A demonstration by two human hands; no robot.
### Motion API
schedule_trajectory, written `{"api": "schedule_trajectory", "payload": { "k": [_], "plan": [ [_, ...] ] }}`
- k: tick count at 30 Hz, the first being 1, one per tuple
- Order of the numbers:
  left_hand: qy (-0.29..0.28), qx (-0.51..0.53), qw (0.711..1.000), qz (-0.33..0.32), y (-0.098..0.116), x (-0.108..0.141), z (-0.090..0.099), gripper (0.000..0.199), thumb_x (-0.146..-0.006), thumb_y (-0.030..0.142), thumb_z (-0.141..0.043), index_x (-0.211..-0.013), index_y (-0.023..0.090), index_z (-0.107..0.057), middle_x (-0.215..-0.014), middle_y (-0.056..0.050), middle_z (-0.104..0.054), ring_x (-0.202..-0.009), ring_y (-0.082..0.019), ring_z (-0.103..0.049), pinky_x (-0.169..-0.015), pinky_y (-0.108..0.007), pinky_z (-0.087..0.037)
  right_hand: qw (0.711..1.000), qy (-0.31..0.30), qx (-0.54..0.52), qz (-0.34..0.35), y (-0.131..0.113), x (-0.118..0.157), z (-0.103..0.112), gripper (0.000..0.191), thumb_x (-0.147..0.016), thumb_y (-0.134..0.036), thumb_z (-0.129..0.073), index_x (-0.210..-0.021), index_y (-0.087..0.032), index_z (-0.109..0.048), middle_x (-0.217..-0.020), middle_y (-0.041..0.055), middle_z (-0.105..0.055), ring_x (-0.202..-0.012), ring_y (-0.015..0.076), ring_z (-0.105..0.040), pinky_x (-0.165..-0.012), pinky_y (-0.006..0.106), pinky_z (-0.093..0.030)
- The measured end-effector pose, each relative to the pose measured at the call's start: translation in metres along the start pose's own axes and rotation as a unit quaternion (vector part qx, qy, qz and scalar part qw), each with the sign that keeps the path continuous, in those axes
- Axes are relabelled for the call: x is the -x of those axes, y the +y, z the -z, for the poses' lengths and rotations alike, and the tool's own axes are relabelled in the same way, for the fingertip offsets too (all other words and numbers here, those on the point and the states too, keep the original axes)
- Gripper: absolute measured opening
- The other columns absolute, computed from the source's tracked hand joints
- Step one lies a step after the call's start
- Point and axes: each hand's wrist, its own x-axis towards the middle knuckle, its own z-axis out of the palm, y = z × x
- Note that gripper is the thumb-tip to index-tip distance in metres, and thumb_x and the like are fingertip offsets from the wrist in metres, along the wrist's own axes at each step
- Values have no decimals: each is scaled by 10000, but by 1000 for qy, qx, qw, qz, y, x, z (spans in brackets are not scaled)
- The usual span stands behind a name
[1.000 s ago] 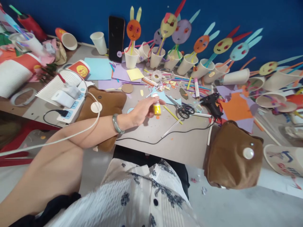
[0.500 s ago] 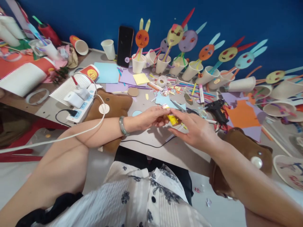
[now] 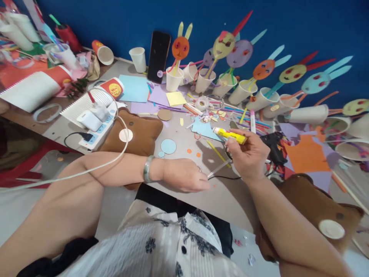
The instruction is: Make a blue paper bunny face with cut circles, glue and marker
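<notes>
My right hand (image 3: 250, 156) is closed around a yellow glue stick (image 3: 230, 134), raised above the table with its pale end toward the left. Low over the table's front part is my left hand (image 3: 186, 175), back upward and fingers curled; what they hold, if anything, is hidden. A translucent stick (image 3: 218, 168) lies right by its fingertips; whether they touch it I cannot tell. Beyond the left hand lie a light blue paper circle (image 3: 168, 146), a smaller blue one (image 3: 161, 154) and small orange dots (image 3: 189, 151). A yellow strip (image 3: 218, 153) sits between the hands.
Paper cups holding rabbit-faced figures (image 3: 180, 48) line the blue wall. Paper scraps and a tape roll (image 3: 201, 103) cover the middle. A black glue gun (image 3: 272, 148) rests at right. Brown cushions (image 3: 137, 132), a power strip (image 3: 98, 130) and a white cable (image 3: 112, 158) surround the arms.
Both hands were together at the yellow glue stick. Now they are apart: the right has lifted it up and right, while the left has come down toward the table's near side.
</notes>
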Motion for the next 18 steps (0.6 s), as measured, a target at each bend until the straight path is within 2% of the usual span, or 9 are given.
{"api": "schedule_trajectory", "payload": {
  "k": [3, 5, 7, 9, 11, 13, 18],
  "plan": [
    [8, -119, 992, -49, 7, 1, 0, 207, -923, 43, -503, -890, 193, -642, -732, -15, -660, -579, -124, -582, -503, -307, -328, 998, 29, -39, -35, -2, -2, -3, 181, -870, -374, -730, -1000, -247, -727, -912, 50, -770, -777, 234, -729, -692, 383, -607],
    [25, -176, 983, -47, 12, 1, 4, 234, -923, 32, -472, -942, 179, -653, -705, -13, -649, -528, -128, -584, -468, -309, -320, 998, -2, -51, -46, -7, -1, -4, 165, -858, -366, -740, -973, -248, -725, -914, 44, -776, -768, 231, -728, -681, 375, -604],
    [14, -227, 974, -4, 17, 1, 8, 244, -942, 54, -441, -993, 154, -658, -776, -50, -693, -518, -136, -614, -446, -305, -341, 996, -41, -53, -52, -11, 1, -4, 158, -882, -378, -716, -972, -248, -723, -884, 34, -773, -718, 212, -712, -631, 348, -582],
    [-18, -262, 963, 63, 23, 0, 10, 246, -937, 56, -422, -996, 126, -650, -964, -149, -754, -525, -140, -643, -436, -297, -376, 996, -72, -38, -42, -13, 4, -4, 157, -909, -389, -684, -970, -249, -718, -849, 24, -764, -663, 192, -684, -584, 326, -547],
    [-52, -275, 953, 114, 26, -1, 9, 247, -930, 58, -411, -998, 110, -642, -1149, -239, -745, -537, -147, -670, -433, -288, -413, 995, -98, -8, -21, -14, 6, -3, 163, -924, -400, -663, -975, -252, -712, -822, 18, -754, -624, 181, -656, -571, 323, -527],
    [-75, -272, 949, 140, 28, -2, 7, 265, -935, 65, -390, -1003, 106, -642, -1248, -286, -714, -542, -163, -690, -427, -288, -439, 992, -120, 25, 5, -14, 8, -3, 177, -929, -411, -651, -989, -255, -710, -833, 24, -755, -634, 188, -660, -601, 336, -538],
    [-106, -256, 946, 166, 29, -4, 5, 335, -944, 57, -344, -1042, 97, -661, -1306, -333, -675, -539, -182, -702, -417, -285, -444, 981, -166, 76, 61, -9, 10, -4, 188, -935, -416, -618, -994, -260, -703, -890, 56, -772, -783, 247, -715, -733, 394, -571]
  ]
}}
